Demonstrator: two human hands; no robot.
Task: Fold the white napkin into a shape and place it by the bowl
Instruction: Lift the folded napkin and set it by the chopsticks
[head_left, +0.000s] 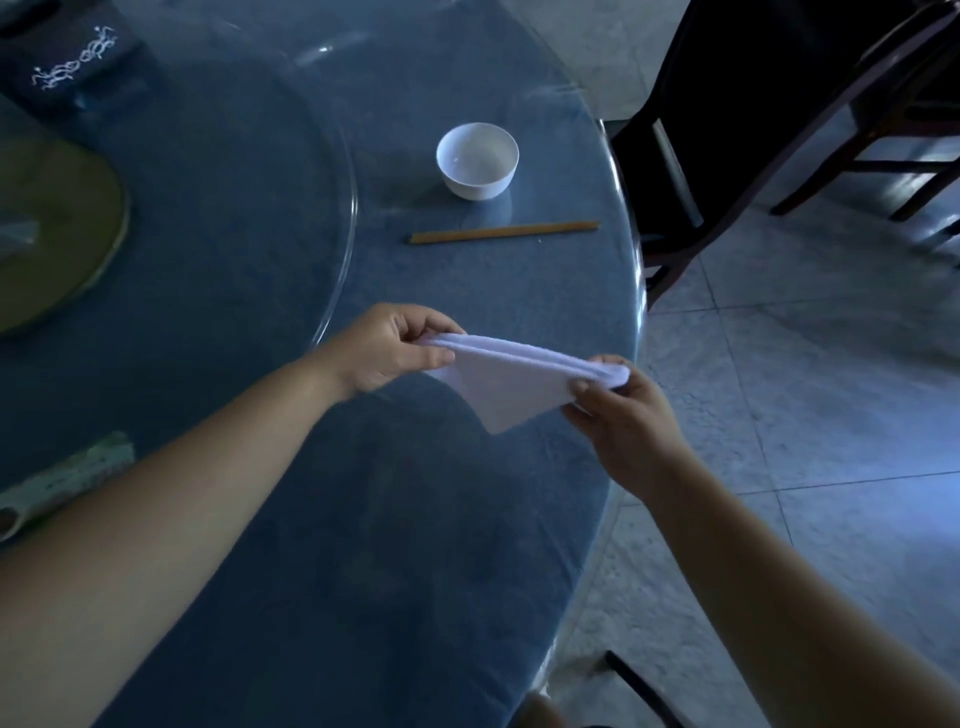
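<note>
- I hold the white cloth napkin (511, 384) in the air above the near edge of the round blue table under glass (249, 291). It is already folded into a triangle, with the thick folded edge on top and the point hanging down.
- My left hand (387, 348) is closed in a pinch on the left end of the folded edge, thumb in front and fingers behind. My right hand (623, 415) is closed in the same way on the right end, where the layers are bunched.
- The step now, as I judge it, is to make the fold clean before the next shaping. For this I should keep the top edge stretched between both hands, so the layers lie even and do not slip apart.
- The grip should stay near the two corners and be firm but light; the cloth looks soft and thick, so too much pressing will make wrinkles.
- It seems better to lay the napkin flat on the table for the next fold, because in the air the hanging point swings freely.
- The small white ceramic bowl (478, 158) stands further away on the table, with the pair of brown wooden chopsticks (504, 232) lying just in front of it. The napkin is well apart from both, so the placing is not yet done.
- When I bring it there, I must take care not to push the chopsticks.
</note>
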